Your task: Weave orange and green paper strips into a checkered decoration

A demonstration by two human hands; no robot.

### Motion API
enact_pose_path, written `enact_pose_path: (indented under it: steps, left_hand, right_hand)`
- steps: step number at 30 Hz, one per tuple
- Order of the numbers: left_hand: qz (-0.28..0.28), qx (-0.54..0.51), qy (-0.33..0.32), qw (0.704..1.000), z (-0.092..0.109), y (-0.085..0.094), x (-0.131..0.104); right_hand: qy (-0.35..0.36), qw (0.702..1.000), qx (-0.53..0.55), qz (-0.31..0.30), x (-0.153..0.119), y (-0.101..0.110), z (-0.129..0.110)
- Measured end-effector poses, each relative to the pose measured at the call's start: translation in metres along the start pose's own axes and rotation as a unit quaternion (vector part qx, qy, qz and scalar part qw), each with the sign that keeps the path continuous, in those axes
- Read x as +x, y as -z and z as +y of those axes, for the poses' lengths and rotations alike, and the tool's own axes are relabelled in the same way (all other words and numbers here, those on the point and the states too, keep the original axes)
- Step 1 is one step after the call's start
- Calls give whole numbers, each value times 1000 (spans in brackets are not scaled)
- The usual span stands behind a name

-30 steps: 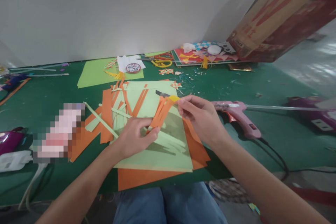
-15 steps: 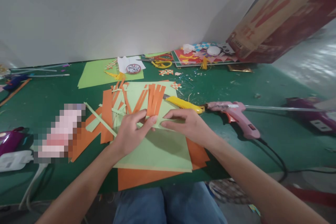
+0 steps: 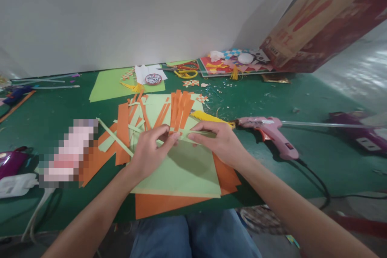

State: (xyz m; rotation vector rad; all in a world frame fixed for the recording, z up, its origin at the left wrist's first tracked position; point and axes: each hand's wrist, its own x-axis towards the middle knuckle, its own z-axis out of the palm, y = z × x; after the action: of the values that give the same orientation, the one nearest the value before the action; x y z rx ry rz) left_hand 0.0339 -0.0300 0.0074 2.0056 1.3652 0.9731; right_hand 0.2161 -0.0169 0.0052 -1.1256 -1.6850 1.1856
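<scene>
Thumb and fingers of my left hand (image 3: 152, 149) pinch the lower end of a fan of orange paper strips (image 3: 180, 111). On the right, my right hand (image 3: 216, 141) pinches a thin pale green strip (image 3: 201, 132), which runs left across the base of the orange strips. Beneath both hands lie pale green sheets (image 3: 184, 173), with an orange sheet (image 3: 163, 204) under them. Loose orange strips (image 3: 123, 133) and green strips (image 3: 116, 137) lie left of my left hand. Just beyond my right hand is a yellow cutter (image 3: 211, 117).
A pink glue gun (image 3: 276, 133) with its cord lies at right. Scissors (image 3: 185, 73), a green sheet (image 3: 109, 84) and craft pieces line the back. At left are a blurred pink object (image 3: 66, 153) and a white plug (image 3: 18, 185). A paper bag (image 3: 326, 20) stands back right.
The orange strips have spread and tilted, their tops slightly higher. The green strip now shows across their base and between my right fingers. Both hands have shifted only slightly.
</scene>
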Motion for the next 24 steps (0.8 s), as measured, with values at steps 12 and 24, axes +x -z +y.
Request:
enact_pose_path:
  steps: [12,24]
  left_hand:
    - [18,-50,-124,991,-3,3,0]
    - [-14,-47,-48,998,-1,5,-2]
  right_hand:
    - [-43,990,132,-10,0,-5,8]
    - [-57,995,63,-59,0,-1,4]
